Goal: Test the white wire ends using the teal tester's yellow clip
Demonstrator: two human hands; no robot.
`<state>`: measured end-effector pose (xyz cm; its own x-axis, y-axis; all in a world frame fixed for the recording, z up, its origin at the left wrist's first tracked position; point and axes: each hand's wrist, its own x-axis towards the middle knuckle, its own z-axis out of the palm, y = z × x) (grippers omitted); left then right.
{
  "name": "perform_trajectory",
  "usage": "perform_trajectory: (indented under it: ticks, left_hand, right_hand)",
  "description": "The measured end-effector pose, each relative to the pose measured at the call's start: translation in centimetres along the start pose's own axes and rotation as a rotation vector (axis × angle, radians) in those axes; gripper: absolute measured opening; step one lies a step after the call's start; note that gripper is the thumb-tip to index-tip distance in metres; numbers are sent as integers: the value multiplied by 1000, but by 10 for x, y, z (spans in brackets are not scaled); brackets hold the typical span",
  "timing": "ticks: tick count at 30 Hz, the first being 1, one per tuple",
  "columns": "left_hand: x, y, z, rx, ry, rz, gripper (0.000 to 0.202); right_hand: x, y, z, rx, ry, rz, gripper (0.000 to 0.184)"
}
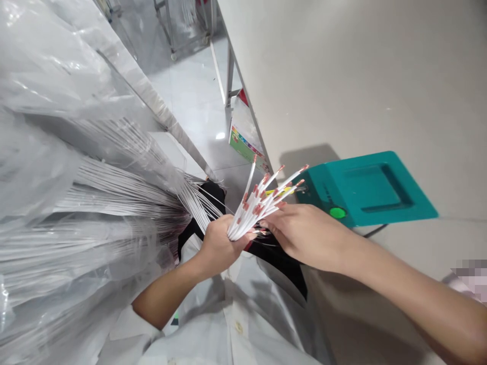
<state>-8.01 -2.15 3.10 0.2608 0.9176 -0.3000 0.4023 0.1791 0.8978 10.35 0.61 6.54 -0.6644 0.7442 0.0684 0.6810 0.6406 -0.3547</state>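
A bundle of white wires (243,223) with bare copper ends fans out in front of my body. Closed around the bundle, my left hand (218,246) keeps the copper ends pointing up and away. My right hand (304,233) is beside the right edge of the bundle, its fingers curled and its thumb side near the wires. Whatever those fingers pinch is hidden from view. Behind the wire tips a slim yellow thing (289,190) with a metal end shows in part, and its kind cannot be made out.
A teal device (380,187) with a green button (337,212) lies on the pale table (361,76) at right. Long white wires (125,190) in clear plastic (41,61) fill the left side. A printed box (247,142) stands on the floor by the table.
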Motion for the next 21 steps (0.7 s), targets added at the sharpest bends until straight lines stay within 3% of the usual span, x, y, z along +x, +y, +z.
perform_trajectory:
  ticks: [8, 14, 21]
  left_hand:
    - [1, 5, -1, -63, 15, -56, 15]
    - [-1, 2, -1, -19, 16, -19, 16]
    - [-3, -5, -4, -62, -160, 158, 18]
  right_hand:
    - [-11, 4, -1, 273, 143, 118, 21]
    - [-6, -1, 3, 313, 48, 28, 20]
    - [-2, -2, 1, 454, -44, -37, 28]
